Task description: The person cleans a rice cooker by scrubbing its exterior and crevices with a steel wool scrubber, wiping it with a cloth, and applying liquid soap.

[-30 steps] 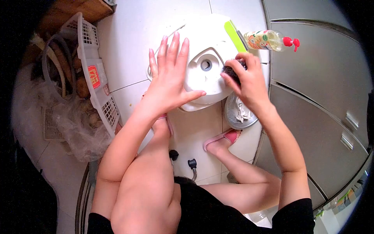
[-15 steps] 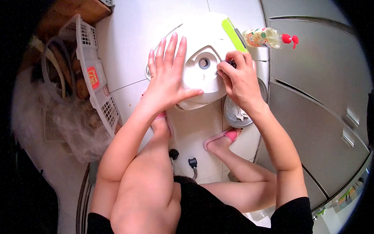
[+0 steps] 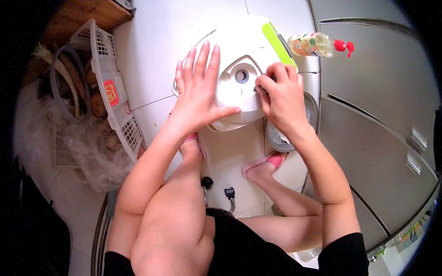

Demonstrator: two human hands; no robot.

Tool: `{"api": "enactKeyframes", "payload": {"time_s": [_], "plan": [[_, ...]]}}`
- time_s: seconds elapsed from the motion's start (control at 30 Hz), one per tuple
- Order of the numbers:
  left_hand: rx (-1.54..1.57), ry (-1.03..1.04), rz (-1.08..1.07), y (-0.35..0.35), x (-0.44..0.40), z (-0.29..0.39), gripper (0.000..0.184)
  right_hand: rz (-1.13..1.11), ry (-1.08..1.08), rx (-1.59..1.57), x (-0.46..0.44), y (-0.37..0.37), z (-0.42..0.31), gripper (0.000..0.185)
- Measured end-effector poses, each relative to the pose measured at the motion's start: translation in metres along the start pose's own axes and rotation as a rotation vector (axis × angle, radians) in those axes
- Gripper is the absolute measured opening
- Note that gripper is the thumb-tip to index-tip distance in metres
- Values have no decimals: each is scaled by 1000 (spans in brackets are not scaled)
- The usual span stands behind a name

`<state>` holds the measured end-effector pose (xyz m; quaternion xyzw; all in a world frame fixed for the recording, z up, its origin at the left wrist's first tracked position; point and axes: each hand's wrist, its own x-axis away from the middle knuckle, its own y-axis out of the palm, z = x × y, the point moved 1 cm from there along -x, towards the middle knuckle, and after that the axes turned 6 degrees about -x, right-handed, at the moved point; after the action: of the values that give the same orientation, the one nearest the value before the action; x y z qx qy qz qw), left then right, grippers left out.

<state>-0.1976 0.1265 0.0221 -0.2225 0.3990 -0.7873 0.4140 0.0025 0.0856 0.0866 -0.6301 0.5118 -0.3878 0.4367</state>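
Note:
A white kitchen appliance base (image 3: 244, 103) with a green panel (image 3: 278, 43) stands on the floor in front of me. Its top has a recess around a round grey-rimmed hole (image 3: 241, 76). My left hand (image 3: 198, 89) lies flat on its left side, fingers spread, holding nothing. On the right edge of the recess, my right hand (image 3: 283, 94) is closed, fingers pinched around a dark, coarse scouring pad (image 3: 261, 88) that is mostly hidden. The pad looks like steel wool and touches the appliance top.
A soap bottle (image 3: 309, 44) with a red pump is by the steel cabinets (image 3: 363, 69). A metal basin (image 3: 277, 138) sits below my right hand. A white plastic basket (image 3: 105, 69) and a clear plastic bag (image 3: 99, 156) are at left. My feet in pink slippers flank the appliance.
My right hand has shifted slightly down and left along the recess edge with the scouring pad. The left hand stays in place.

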Motion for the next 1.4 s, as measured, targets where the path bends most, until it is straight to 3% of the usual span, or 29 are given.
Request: {"api": "enactKeyframes", "payload": {"time_s": [0.2,0.3,0.43,0.7,1.17,1.4], "plan": [[-28,13,13,1,0,0,139,71,-71,111,-8,1,12,8],[-17,15,11,2,1,0,138,133,-141,66,-12,7,22,17],[13,12,4,0,0,0,137,224,-8,-37,-19,9,29,35],[-37,4,2,1,1,0,137,119,180,-111,12,8,15,24],[-43,12,17,4,1,-1,138,209,137,-16,-63,31,-1,26],[-30,15,23,4,1,-3,138,160,264,-75,-28,22,2,26]]}}
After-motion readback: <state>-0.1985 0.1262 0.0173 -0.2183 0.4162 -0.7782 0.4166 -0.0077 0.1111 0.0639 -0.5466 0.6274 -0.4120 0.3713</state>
